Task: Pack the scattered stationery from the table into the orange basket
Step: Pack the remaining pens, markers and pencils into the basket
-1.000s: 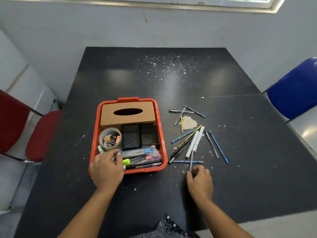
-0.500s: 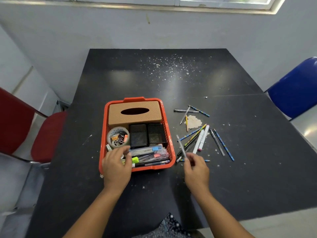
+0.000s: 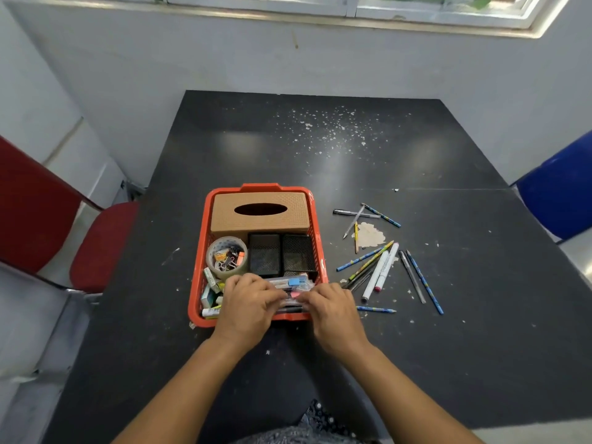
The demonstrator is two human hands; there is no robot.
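Observation:
The orange basket stands on the black table, left of the middle. It holds a tan tissue box, a tape roll with clips inside, two black mesh holders and a clear pouch of pens. Over the basket's front my left hand grips the pouch with curled fingers. My right hand meets it there, fingertips pinched on a grey pen that they mostly hide. Loose on the table to the right lie a white marker, blue pencils and several other pens.
A red chair stands at the table's left side and a blue chair at its right. White flecks are strewn over the far half of the table. A short blue pencil lies just right of my right hand.
My right hand lifted a grey pen from the pile and carried it left into the basket's front. My left hand shifted right along the pouch to meet it.

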